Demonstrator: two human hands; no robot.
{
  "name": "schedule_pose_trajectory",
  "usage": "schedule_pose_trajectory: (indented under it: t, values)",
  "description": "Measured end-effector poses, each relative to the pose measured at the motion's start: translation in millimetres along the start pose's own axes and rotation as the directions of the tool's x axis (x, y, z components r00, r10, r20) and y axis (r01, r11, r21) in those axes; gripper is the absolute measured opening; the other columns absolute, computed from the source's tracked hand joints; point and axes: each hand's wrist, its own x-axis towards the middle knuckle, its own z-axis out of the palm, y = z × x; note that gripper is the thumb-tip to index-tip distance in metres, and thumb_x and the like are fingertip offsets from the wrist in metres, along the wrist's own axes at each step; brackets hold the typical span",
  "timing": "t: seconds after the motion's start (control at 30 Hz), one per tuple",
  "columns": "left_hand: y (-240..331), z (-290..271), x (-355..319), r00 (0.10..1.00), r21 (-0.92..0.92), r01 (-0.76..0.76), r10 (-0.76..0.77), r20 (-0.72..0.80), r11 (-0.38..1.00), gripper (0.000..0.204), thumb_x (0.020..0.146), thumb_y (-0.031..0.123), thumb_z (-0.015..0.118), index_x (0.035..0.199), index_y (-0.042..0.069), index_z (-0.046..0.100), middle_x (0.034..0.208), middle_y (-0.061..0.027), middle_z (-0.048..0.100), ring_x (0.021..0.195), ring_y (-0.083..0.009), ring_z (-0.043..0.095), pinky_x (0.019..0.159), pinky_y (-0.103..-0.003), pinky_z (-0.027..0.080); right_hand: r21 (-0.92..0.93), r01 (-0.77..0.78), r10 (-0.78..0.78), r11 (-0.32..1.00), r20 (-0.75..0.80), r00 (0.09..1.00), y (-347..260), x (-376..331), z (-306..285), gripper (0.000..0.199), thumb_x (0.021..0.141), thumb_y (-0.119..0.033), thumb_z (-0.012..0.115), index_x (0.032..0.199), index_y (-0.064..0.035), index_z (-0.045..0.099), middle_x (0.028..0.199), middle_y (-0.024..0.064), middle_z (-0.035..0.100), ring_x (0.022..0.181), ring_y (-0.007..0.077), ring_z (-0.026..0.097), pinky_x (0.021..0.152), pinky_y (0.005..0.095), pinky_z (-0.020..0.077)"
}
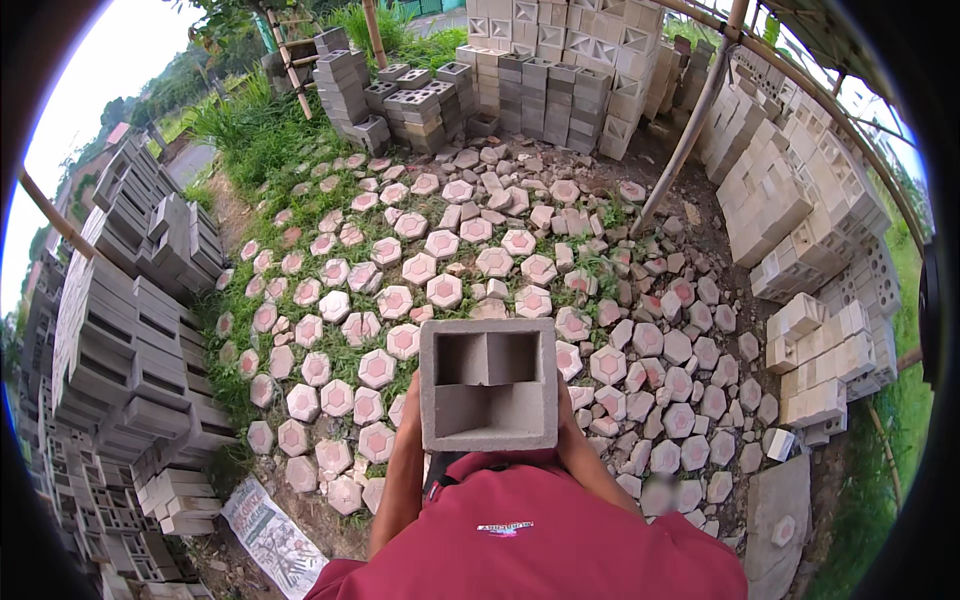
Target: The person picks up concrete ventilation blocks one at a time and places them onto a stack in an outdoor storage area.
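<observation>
I carry a grey hollow concrete block (488, 385) against my chest, its square openings facing up at the camera. My left hand (411, 400) grips the block's left side and my right hand (562, 405) grips its right side; the fingers of both are mostly hidden behind the block. My red shirt (530, 530) fills the lower middle of the picture. Beneath the block the ground is covered with pink and grey hexagonal paving stones (400, 300) with grass between them.
Stacks of grey hollow blocks (120, 340) line the left side and pale blocks (800, 220) the right. More stacks (560, 70) stand at the far end. A slanted bamboo pole (690, 130) rises on the right. A printed sack (265, 530) lies at lower left.
</observation>
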Motion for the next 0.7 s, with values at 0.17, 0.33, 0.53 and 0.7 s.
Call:
schedule_pose_trajectory:
  t: [0.17, 0.33, 0.53, 0.7]
  values:
    - [12.1, 9.6, 84.4, 0.998, -0.019, -0.062, 0.062, 0.005, 0.998, 0.045, 0.096, 0.047, 0.039, 0.111, 0.008, 0.058, 0.089, -0.0033, 0.060, 0.076, -0.0128, 0.055, 0.066, -0.030, 0.047, -0.063, 0.005, -0.015, 0.998, -0.149, 0.989, -35.7, 60.3, 6.2, 0.052, 0.099, -0.047, 0.031, 0.136, -0.0119, 0.040, 0.122, 0.0095, 0.055, 0.104, 0.0224, 0.058, 0.088, 0.0375, 0.0494]
    - [60.3, 41.9, 168.3, 0.997, 0.096, -0.025, 0.018, 0.075, 0.995, 0.047, 0.096, 0.047, 0.039, 0.116, 0.008, 0.056, 0.098, -0.0058, 0.060, 0.081, -0.0162, 0.058, 0.069, -0.031, 0.049, 0.046, 0.027, -0.017, 0.999, -0.212, 0.977, -57.7, 146.0, -4.7, 0.049, 0.099, -0.042, 0.031, 0.132, -0.0077, 0.045, 0.116, 0.0089, 0.058, 0.102, 0.0194, 0.058, 0.086, 0.0342, 0.0490]
    - [138.2, 78.3, 289.1, 0.986, 0.074, 0.006, -0.018, 0.164, 0.997, 0.056, 0.095, 0.051, 0.036, 0.125, 0.007, 0.052, 0.110, -0.0127, 0.061, 0.090, -0.0228, 0.061, 0.078, -0.034, 0.051, 0.108, 0.092, -0.069, 0.990, -0.198, 0.978, -98.7, 278.4, 3.2, 0.050, 0.100, -0.041, 0.031, 0.131, -0.0050, 0.046, 0.112, 0.0084, 0.060, 0.095, 0.0178, 0.061, 0.081, 0.0313, 0.0510]
    - [206.5, 98.6, 390.1, 0.982, 0.065, 0.021, -0.033, 0.184, 0.998, 0.060, 0.095, 0.054, 0.032, 0.125, 0.006, 0.052, 0.104, -0.0122, 0.062, 0.087, -0.0213, 0.060, 0.075, -0.034, 0.051, 0.115, 0.080, -0.053, 0.990, -0.227, 0.972, -136.5, 387.5, 20.0, 0.051, 0.099, -0.043, 0.035, 0.133, -0.0066, 0.045, 0.112, 0.0082, 0.060, 0.094, 0.0187, 0.062, 0.081, 0.0315, 0.0515]
